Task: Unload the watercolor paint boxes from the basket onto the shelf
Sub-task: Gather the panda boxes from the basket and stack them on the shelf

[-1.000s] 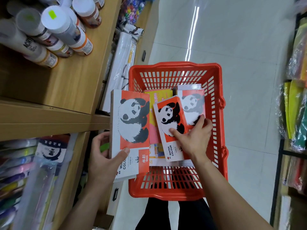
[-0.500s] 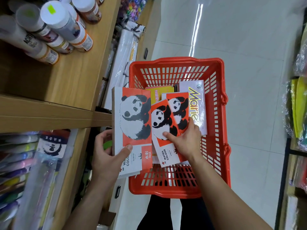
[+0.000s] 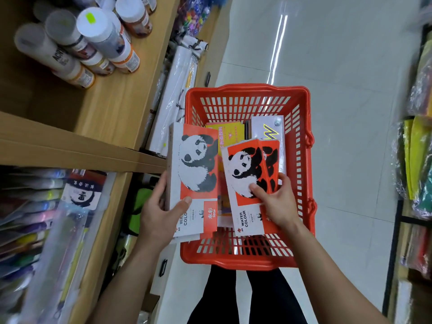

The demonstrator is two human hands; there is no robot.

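A red plastic basket [image 3: 301, 146] hangs in front of my legs. My left hand [image 3: 161, 216] grips a large orange-and-white panda watercolour box [image 3: 194, 164] at the basket's left rim, thumb on its front. My right hand [image 3: 278, 204] pinches two smaller panda watercolour boxes [image 3: 245, 169] stacked together above the basket, thumb on top and fingers underneath. Lower in the basket lie a yellow box [image 3: 228, 134] and a white box with yellow lettering [image 3: 268, 129]. The wooden shelf [image 3: 109, 108] is to my left.
Several white-capped paint bottles [image 3: 98, 40] lie on the upper shelf board. Wrapped paper rolls [image 3: 175, 97] lean beside the shelf. Packets of pens and brushes [image 3: 35, 218] fill the lower shelf. Packaged goods [image 3: 418, 150] line the right side; tiled floor lies ahead.
My right hand has gathered the two small panda boxes into one stack and lifted them a little out of the basket. My left hand keeps holding the large box in place.
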